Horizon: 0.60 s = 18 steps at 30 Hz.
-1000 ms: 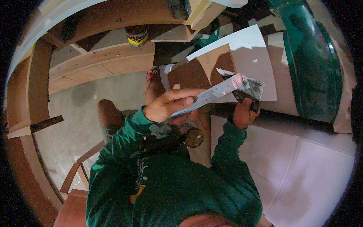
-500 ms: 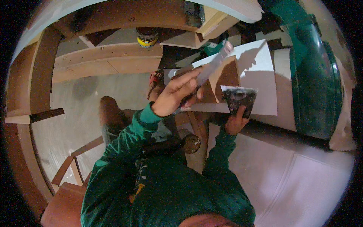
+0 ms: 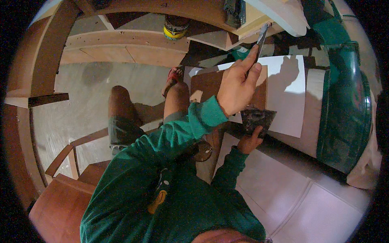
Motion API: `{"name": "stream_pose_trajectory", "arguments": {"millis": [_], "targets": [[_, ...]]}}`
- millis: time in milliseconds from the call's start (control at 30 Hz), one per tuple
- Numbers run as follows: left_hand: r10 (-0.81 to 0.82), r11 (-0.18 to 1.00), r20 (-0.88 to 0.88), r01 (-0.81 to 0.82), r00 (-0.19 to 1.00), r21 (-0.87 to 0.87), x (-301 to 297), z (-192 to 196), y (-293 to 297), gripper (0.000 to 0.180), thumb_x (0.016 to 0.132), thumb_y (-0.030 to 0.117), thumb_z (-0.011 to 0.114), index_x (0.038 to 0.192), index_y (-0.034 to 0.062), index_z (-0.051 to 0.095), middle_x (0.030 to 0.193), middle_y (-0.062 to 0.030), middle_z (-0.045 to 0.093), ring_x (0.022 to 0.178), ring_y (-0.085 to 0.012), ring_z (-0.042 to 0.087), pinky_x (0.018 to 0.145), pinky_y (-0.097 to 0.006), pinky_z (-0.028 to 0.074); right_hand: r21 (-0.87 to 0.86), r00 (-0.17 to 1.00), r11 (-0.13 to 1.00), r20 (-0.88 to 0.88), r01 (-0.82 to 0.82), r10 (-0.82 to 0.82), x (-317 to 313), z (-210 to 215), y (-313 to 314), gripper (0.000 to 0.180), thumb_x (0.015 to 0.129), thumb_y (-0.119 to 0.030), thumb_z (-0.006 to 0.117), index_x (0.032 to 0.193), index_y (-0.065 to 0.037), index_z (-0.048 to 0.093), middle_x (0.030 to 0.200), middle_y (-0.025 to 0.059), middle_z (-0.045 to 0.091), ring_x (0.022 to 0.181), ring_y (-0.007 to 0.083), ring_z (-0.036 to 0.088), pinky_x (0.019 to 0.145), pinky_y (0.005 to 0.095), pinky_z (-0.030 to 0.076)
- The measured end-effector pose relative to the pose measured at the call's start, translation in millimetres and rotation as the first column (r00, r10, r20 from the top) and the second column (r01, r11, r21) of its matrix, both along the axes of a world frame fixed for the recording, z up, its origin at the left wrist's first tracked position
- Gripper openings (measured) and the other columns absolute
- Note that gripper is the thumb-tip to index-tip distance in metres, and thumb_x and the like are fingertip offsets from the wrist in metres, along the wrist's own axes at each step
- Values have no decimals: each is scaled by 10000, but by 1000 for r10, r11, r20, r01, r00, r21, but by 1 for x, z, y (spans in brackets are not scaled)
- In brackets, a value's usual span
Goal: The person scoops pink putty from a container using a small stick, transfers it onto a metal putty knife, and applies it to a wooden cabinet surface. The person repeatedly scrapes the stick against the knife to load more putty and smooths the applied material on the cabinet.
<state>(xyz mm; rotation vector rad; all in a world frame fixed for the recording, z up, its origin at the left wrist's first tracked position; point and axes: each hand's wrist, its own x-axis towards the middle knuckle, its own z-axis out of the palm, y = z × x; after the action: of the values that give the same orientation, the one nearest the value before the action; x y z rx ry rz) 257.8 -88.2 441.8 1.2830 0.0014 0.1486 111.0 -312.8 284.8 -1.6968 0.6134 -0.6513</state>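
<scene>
My left hand [image 3: 237,87] is raised in front of me and grips a narrow putty knife [image 3: 261,38], whose blade points up toward the pale wooden edge [image 3: 259,20] above. Lower down, my right hand [image 3: 248,142] holds a small dark plate smeared with filler [image 3: 259,117] from beneath. Both hands are over a white panel [image 3: 288,85] with a brown patch [image 3: 206,83] on it. Green sleeves cover both forearms.
A can with a yellow band [image 3: 175,26] stands on the wooden framing at the top. To the right is a large green curved object [image 3: 344,101]. White panels [image 3: 283,186] lie at lower right, and a wooden chair [image 3: 60,194] stands at lower left. My knees and a sandalled foot [image 3: 174,77] are below.
My left hand has lifted the putty knife off the dark plate and swung it up and to the right, toward the wooden edge above. My right hand has stayed under the plate.
</scene>
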Motion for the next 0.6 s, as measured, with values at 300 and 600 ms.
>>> {"name": "stream_pose_trajectory", "arguments": {"millis": [300, 600], "targets": [[142, 959, 131, -169, 981, 229, 1, 4, -11, 519, 1059, 269, 566, 1513, 32, 479, 1090, -197, 699, 883, -215, 658, 787, -356, 535, -226, 993, 971, -71, 75, -93, -5, 6, 7, 589, 943, -432, 737, 1289, 24, 597, 1262, 196, 634, 1089, 319, 642, 941, 458, 548], [56, 977, 82, -71, 995, 200, -11, -1, 7, 511, 1063, 254, 556, 1522, 43, 473, 1183, -173, 699, 914, -194, 656, 815, -326, 533, 53, 977, 982, -124, 180, -172, 8, 39, 43, 526, 1040, -367, 606, 1258, 112, 596, 1250, 225, 624, 1089, 299, 605, 1014, 446, 474]]}}
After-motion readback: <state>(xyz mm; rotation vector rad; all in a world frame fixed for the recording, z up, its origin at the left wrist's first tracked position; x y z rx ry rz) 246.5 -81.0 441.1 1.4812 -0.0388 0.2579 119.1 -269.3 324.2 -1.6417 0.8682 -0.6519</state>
